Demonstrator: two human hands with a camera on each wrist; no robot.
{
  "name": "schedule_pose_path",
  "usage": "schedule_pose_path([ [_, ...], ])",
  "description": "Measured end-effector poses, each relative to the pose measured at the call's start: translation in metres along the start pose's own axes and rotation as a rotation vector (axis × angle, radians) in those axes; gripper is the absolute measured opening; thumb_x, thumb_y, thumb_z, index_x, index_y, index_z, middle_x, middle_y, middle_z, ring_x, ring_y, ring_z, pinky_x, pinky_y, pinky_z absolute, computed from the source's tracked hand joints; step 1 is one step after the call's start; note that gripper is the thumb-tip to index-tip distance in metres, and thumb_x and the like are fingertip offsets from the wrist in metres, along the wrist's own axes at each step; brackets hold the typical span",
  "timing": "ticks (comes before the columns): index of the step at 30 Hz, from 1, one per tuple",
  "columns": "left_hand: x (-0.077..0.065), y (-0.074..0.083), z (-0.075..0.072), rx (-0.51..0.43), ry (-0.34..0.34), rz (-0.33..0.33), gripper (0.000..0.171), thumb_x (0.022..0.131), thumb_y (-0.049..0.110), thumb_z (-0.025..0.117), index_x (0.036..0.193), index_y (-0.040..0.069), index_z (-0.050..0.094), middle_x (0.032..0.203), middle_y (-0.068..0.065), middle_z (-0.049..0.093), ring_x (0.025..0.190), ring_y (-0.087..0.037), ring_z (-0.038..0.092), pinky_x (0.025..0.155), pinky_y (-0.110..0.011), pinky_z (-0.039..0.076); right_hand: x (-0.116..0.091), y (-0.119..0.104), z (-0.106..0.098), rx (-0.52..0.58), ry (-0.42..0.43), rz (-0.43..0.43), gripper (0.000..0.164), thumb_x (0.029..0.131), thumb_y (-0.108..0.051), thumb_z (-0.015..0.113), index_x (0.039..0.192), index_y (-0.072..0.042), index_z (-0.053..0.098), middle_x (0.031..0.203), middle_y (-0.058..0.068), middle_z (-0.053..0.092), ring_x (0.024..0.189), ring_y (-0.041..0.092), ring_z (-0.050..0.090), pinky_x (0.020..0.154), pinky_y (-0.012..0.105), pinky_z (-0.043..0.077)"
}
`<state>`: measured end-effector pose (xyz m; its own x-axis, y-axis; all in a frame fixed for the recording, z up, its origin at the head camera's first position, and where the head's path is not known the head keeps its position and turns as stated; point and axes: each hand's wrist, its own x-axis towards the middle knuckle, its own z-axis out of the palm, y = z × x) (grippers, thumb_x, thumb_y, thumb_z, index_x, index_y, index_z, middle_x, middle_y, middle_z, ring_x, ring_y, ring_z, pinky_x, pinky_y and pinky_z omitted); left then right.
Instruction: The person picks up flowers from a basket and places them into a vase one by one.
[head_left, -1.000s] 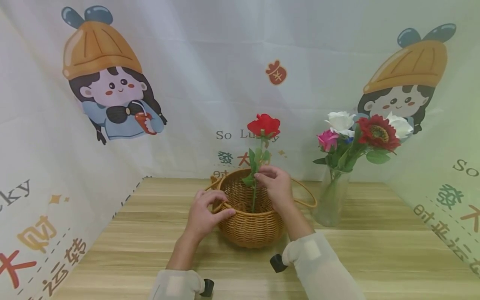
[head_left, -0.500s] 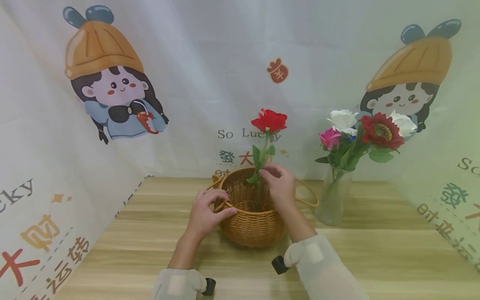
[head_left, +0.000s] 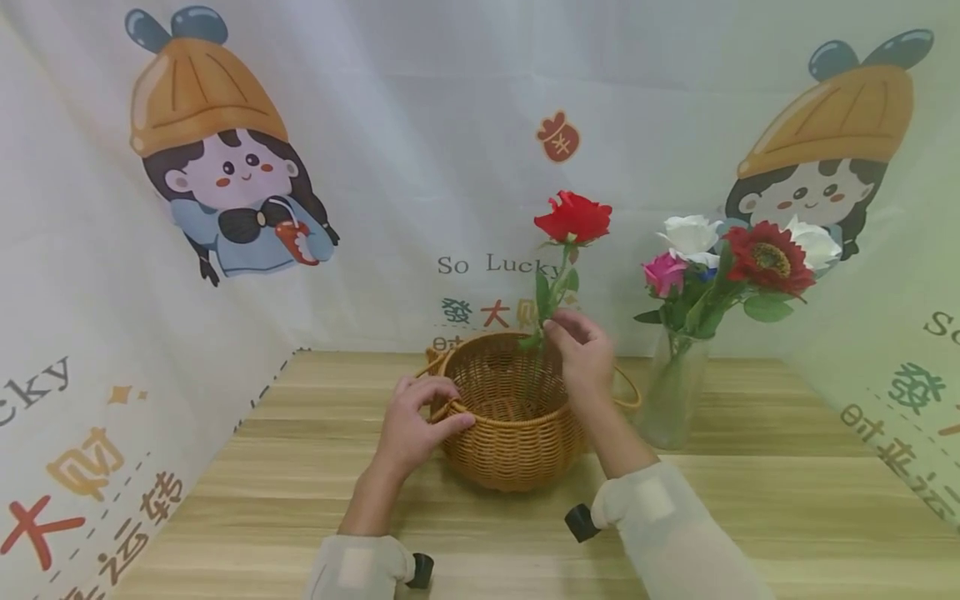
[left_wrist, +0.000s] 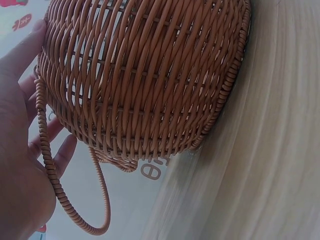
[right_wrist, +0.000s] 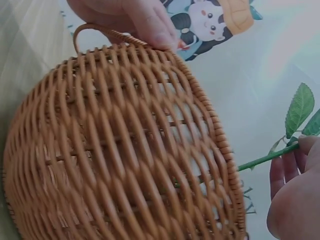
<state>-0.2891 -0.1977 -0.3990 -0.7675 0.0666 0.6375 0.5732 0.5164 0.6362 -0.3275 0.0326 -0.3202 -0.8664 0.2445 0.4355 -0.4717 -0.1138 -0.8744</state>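
A round brown wicker basket (head_left: 510,454) stands on the wooden table. My left hand (head_left: 412,421) grips its left rim by the handle, thumb on the near side; the left wrist view shows the looped handle (left_wrist: 47,145) hanging against the palm. Above the basket's right half, my right hand (head_left: 588,358) pinches the leafy stem of a red rose (head_left: 573,218). The bloom is upright and tilts slightly right. In the right wrist view the green stem (right_wrist: 265,159) passes over the rim, and its lower part drops inside the basket, mostly behind the weave.
To the right of the basket stands a clear vase (head_left: 673,396) holding white, pink and dark red flowers. The basket's other handle (head_left: 630,387) sticks out toward it. A printed curtain (head_left: 390,167) encloses the back and sides of the wooden table (head_left: 300,467).
My right hand has moved right and upward with the rose, from the basket's middle toward its right side. The left hand stays on the rim.
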Motion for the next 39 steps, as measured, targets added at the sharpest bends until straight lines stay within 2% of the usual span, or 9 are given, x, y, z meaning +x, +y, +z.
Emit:
schedule_pose_path([
  [7, 0.001, 0.002, 0.001, 0.0, -0.004, 0.005, 0.03, 0.069, 0.03, 0.089, 0.09, 0.019, 0.07, 0.11, 0.004, 0.068, 0.105, -0.019, 0.048, 0.091, -0.046, 0.038, 0.006, -0.015, -0.008, 0.005, 0.062, -0.069, 0.021, 0.088, -0.005, 0.072, 0.105, 0.007, 0.068, 0.097, 0.013, 0.07, 0.076, 0.013, 0.066, 0.076, 0.036, 0.054],
  [14, 0.0, 0.002, 0.001, -0.004, 0.002, -0.011, 0.03, 0.069, 0.031, 0.088, 0.089, 0.019, 0.07, 0.109, 0.004, 0.068, 0.102, -0.017, 0.047, 0.089, -0.045, 0.039, 0.025, -0.036, -0.017, -0.007, 0.143, -0.216, 0.019, 0.086, 0.0, 0.072, 0.102, 0.011, 0.068, 0.096, 0.024, 0.069, 0.071, 0.012, 0.066, 0.068, 0.025, 0.055],
  [22, 0.001, 0.0, 0.001, -0.003, 0.001, 0.007, 0.031, 0.07, 0.031, 0.088, 0.09, 0.016, 0.07, 0.11, 0.003, 0.068, 0.102, -0.017, 0.047, 0.087, -0.045, 0.04, 0.042, -0.059, -0.035, -0.012, 0.19, -0.294, 0.015, 0.086, 0.004, 0.07, 0.099, 0.011, 0.067, 0.083, 0.005, 0.07, 0.07, 0.008, 0.064, 0.066, 0.023, 0.054],
  [26, 0.001, 0.001, 0.001, -0.006, 0.0, 0.011, 0.03, 0.07, 0.03, 0.088, 0.09, 0.016, 0.071, 0.11, 0.0, 0.068, 0.102, -0.017, 0.048, 0.087, -0.046, 0.04, 0.044, -0.062, -0.045, -0.033, 0.186, -0.301, 0.016, 0.086, 0.004, 0.07, 0.099, 0.013, 0.066, 0.084, 0.005, 0.069, 0.07, 0.007, 0.064, 0.065, 0.021, 0.053],
  [31, 0.0, 0.001, 0.002, 0.0, 0.003, 0.014, 0.029, 0.069, 0.03, 0.089, 0.089, 0.019, 0.07, 0.11, 0.003, 0.068, 0.101, -0.018, 0.048, 0.086, -0.045, 0.041, 0.05, -0.063, -0.062, -0.129, 0.186, -0.328, 0.017, 0.088, 0.002, 0.068, 0.101, 0.012, 0.065, 0.089, 0.01, 0.069, 0.071, 0.006, 0.062, 0.067, 0.02, 0.051],
  [37, 0.0, 0.002, 0.001, -0.002, 0.004, 0.003, 0.03, 0.068, 0.031, 0.089, 0.088, 0.02, 0.07, 0.109, 0.004, 0.068, 0.103, -0.018, 0.048, 0.088, -0.045, 0.04, 0.06, -0.067, -0.08, -0.175, 0.187, -0.322, 0.013, 0.09, 0.001, 0.065, 0.102, 0.007, 0.065, 0.082, -0.007, 0.064, 0.071, 0.007, 0.059, 0.064, 0.019, 0.048],
  [39, 0.0, 0.002, 0.0, -0.002, 0.004, 0.003, 0.029, 0.069, 0.031, 0.089, 0.088, 0.02, 0.07, 0.109, 0.004, 0.068, 0.104, -0.018, 0.048, 0.087, -0.045, 0.04, 0.062, -0.066, -0.085, -0.185, 0.183, -0.316, 0.011, 0.091, 0.002, 0.064, 0.101, 0.005, 0.065, 0.082, -0.008, 0.063, 0.07, 0.007, 0.058, 0.064, 0.02, 0.047],
])
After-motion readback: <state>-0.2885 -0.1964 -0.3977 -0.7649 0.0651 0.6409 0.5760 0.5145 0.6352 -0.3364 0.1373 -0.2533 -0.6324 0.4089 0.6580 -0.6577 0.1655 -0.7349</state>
